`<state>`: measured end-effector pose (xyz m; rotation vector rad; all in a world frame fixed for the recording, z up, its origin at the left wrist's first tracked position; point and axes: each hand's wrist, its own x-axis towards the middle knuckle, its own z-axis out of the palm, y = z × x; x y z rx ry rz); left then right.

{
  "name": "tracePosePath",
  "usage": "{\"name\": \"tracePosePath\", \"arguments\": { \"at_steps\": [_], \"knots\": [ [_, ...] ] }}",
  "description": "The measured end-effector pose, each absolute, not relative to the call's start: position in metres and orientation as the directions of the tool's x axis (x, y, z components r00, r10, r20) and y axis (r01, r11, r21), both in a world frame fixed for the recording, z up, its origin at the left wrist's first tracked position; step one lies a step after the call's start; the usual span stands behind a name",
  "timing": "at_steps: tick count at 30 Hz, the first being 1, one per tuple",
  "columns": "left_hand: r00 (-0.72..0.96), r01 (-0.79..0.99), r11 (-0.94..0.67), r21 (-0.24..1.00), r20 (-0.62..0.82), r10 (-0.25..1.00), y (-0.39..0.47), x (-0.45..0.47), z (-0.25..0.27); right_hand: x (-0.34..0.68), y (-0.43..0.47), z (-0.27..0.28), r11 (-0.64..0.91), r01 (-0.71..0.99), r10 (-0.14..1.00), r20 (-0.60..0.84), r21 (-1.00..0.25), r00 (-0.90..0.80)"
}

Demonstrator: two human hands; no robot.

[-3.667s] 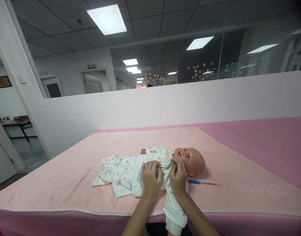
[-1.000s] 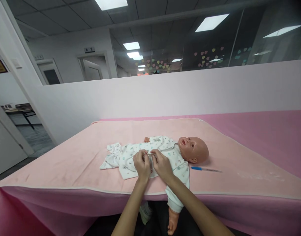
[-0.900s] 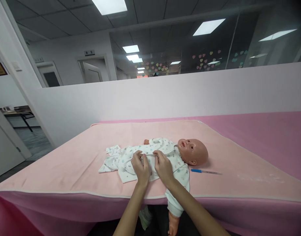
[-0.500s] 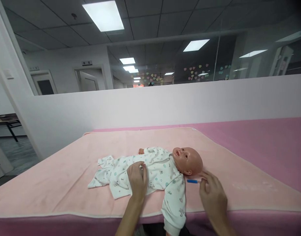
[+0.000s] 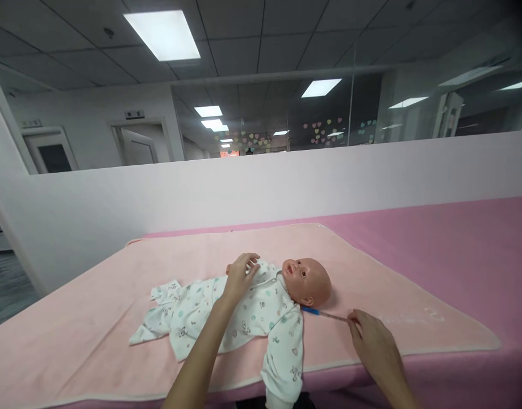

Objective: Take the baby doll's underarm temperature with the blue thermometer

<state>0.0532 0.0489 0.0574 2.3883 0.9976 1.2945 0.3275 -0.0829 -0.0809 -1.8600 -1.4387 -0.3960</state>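
A baby doll (image 5: 307, 282) in a white patterned outfit (image 5: 261, 309) lies on its back, head to the right. My left hand (image 5: 242, 275) is over the doll's chest near the far shoulder. Its fingers are curved and apart from the thumb; whether they touch the cloth I cannot tell. To the right of the doll, my right hand (image 5: 374, 341) pinches the end of a thin thermometer (image 5: 329, 314) between thumb and fingers. The thermometer's blue end points left, just below the doll's ear, beside the near shoulder.
A peach blanket (image 5: 116, 318) lies under the doll, over a pink table cover (image 5: 456, 244). One doll sleeve (image 5: 284, 363) hangs at the front edge. Behind stands a white low wall (image 5: 261, 187) with glass above.
My left hand has moved up from the doll's belly to its chest. My right hand has drawn away from the doll's head, and more of the thermometer shows.
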Motion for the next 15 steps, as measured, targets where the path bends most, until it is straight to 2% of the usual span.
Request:
{"name": "tracePosePath", "arguments": {
  "at_steps": [3, 5, 7, 11, 13, 15],
  "knots": [
    [0.492, 0.448, -0.679, 0.582, 0.474, 0.730, 0.049, 0.063, 0.049, 0.330, -0.084, -0.082, -0.053, 0.894, 0.683, 0.637, -0.445, 0.357],
    [0.533, 0.475, -0.673, 0.568, 0.423, 0.733, 0.045, 0.065, 0.042, 0.332, -0.092, -0.081, -0.001, 0.853, 0.701, 0.608, -0.523, 0.373],
    [0.544, 0.444, -0.657, 0.610, 0.399, 0.738, 0.042, 0.065, 0.038, 0.334, -0.104, -0.077, 0.038, 0.795, 0.738, 0.554, -0.605, 0.386],
    [0.417, 0.259, -0.472, 0.843, 0.343, 0.842, 0.050, 0.062, 0.035, 0.328, -0.130, -0.056, 0.052, 0.725, 0.777, 0.484, -0.687, 0.403],
    [0.348, 0.207, -0.415, 0.886, 0.329, 0.878, 0.056, 0.062, 0.032, 0.321, -0.138, -0.041, 0.070, 0.715, 0.767, 0.496, -0.695, 0.407],
    [0.356, 0.207, -0.417, 0.885, 0.329, 0.875, 0.058, 0.062, 0.030, 0.313, -0.140, -0.025, 0.080, 0.709, 0.761, 0.502, -0.701, 0.411]
  ]
}}
